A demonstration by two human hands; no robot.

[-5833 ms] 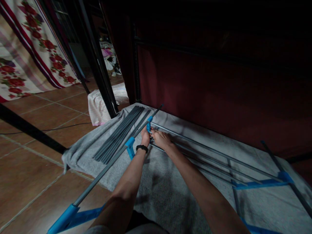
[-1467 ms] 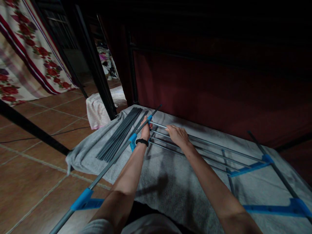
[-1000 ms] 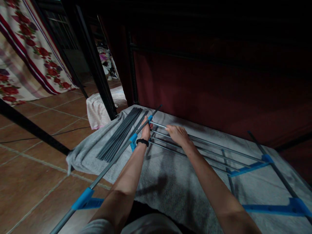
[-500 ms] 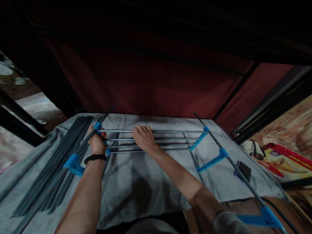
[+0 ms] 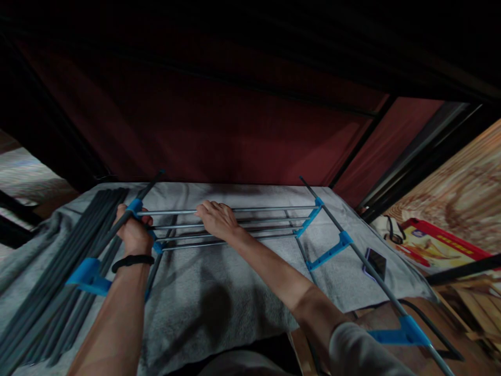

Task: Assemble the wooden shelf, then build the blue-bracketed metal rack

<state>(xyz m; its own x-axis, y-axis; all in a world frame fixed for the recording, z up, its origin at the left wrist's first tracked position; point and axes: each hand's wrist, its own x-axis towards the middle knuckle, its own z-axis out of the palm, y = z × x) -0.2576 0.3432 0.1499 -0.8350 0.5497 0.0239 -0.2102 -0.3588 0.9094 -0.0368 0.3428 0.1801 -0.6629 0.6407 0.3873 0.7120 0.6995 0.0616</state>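
Observation:
A rack frame of grey metal rods (image 5: 258, 210) and blue plastic brackets lies on a grey cloth (image 5: 219, 303). My left hand (image 5: 134, 233), with a black band at the wrist, is closed round the left side pole at its top blue bracket (image 5: 135, 204). My right hand (image 5: 217, 221) lies over the cross rods with its fingers curled on the farthest one. The right side pole (image 5: 364, 263) carries more blue brackets (image 5: 329, 253).
A bundle of loose grey rods (image 5: 58, 282) lies on the cloth at the left. A dark phone (image 5: 376, 262) rests by the right pole. A dark red fabric wall (image 5: 219, 125) stands close behind. A red printed box (image 5: 434, 249) sits at the right.
The view has swung from the left end of the frame to face it squarely. My right hand slid along the rods away from the left bracket; my left hand kept its grip.

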